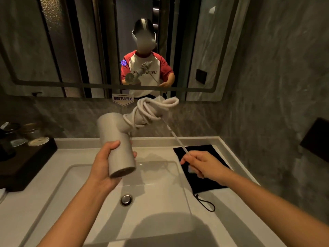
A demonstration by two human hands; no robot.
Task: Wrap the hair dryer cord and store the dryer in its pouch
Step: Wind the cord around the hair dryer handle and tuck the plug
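Left hand wrapped around the barrel of the hair dryer, held up over the sink. Smooth hard plastic, probably light but a bit slick, so gripping the fat barrel makes sense and leaves the handle free for winding. Cord already looped several times around the handle, loose and springy-looking, likely to uncoil if tension drops. Further right, a straight stretch running down to the right hand, fingers pinching it near the end, pulled taut. Black pouch lying flat on the tabletop under that hand, soft and floppy, drawstring trailing toward the front.
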